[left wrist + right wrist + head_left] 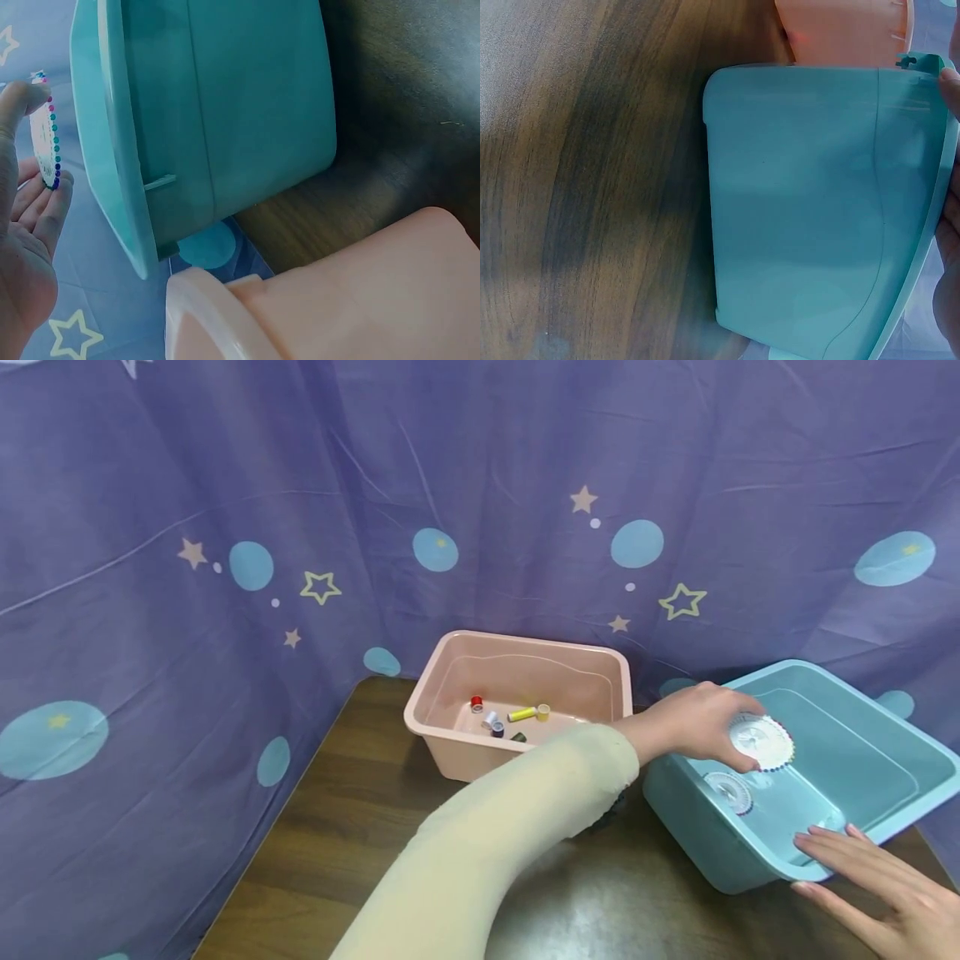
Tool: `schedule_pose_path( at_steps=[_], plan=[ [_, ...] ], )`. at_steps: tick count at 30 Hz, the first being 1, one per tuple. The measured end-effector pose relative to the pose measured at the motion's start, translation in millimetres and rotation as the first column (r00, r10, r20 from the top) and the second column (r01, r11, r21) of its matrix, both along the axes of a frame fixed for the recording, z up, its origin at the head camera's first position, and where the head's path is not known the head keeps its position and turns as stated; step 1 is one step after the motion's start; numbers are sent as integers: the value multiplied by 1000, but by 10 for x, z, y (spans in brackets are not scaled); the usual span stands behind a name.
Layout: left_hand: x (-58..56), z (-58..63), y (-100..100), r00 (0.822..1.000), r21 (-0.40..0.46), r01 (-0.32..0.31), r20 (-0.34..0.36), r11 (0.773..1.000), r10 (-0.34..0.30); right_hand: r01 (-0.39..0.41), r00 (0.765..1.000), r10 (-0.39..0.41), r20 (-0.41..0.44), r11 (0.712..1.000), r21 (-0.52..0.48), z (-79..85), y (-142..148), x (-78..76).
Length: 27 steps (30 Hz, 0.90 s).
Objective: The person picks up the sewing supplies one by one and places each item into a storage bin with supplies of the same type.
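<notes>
My left hand (pixel 697 724) reaches across over the blue bin (pixel 693 831) and pinches a pin wheel (pixel 765 743) between thumb and fingers. Coloured bead heads line the wheel's edge; the left wrist view shows this pin wheel (pixel 45 139) edge-on. Below it, another pin wheel (pixel 729 792) lies in the bin. At the bin's near right corner is my right hand (pixel 892 893), its fingers stretched over the rim and the thumb outside. In the right wrist view, a fingertip (pixel 949 84) lies at the blue rim.
Left of the blue bin stands a pink bin (pixel 465 760) with several small thread spools, including a red spool (pixel 477 703) and a yellow spool (pixel 522 714). My left forearm covers its near right corner. Both bins stand on a wooden table (pixel 322 843) before a purple curtain (pixel 510 460).
</notes>
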<state>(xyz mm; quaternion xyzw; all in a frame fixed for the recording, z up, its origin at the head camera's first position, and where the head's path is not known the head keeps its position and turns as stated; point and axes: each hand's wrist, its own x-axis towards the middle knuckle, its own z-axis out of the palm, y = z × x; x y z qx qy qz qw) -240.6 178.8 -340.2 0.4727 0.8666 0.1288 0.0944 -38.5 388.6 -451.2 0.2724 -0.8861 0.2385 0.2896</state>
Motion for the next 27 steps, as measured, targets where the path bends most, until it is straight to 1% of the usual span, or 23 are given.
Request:
schedule_pose_path(
  at_steps=[3,7,10,14,17,19,22,24,27],
  plan=[
    [-29,-18,64,1000,-23,6,0,1000,-6,23,999,-23,25,1000,3,30,-11,13],
    [-59,-31,159,1000,-65,12,8,998,-11,64,993,-66,93,998,27,82,-16,42],
    [-72,-30,242,1000,-107,19,12,994,-18,71,992,-74,100,997,31,98,-24,46],
    [-95,-18,350,1000,-174,27,11,984,-26,71,997,-71,30,997,9,69,-47,27],
    [-107,-7,413,999,-208,33,7,978,-33,83,997,-83,-2,997,2,49,-60,24],
    [-106,3,442,999,-225,43,5,973,-43,93,996,-93,0,996,5,54,-63,31],
    [-99,21,486,998,-253,60,3,966,-61,102,995,-102,-19,995,11,30,-58,30],
    [-94,35,518,998,-269,66,13,961,-65,100,995,-100,-23,995,11,23,-54,34],
    [-94,43,578,997,-291,72,22,954,-68,112,994,-112,-4,993,24,18,-44,49]
  ],
)
